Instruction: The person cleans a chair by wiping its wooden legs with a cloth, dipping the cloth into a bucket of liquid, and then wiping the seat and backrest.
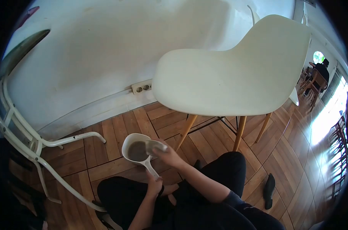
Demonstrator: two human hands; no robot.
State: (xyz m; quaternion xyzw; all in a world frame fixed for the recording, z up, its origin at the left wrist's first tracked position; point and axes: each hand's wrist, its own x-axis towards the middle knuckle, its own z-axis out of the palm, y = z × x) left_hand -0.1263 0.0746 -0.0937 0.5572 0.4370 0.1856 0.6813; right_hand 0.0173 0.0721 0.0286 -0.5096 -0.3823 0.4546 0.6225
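My left hand is closed round the handle of a white plastic dipper, low in front of my knees. Cloudy grey-brown water lies in its bowl. My right hand grips a pale, sponge-like block at the right side of the bowl. Part of that block overlaps the water in this view. Beyond my hands stands a white shell chair on wooden legs, its seat edge above and to the right of the dipper.
White metal tubing of another chair curves along the left. A wall socket sits low on the white wall. One dark shoe lies on the wooden floor to the right. Far right, a person sits on a chair.
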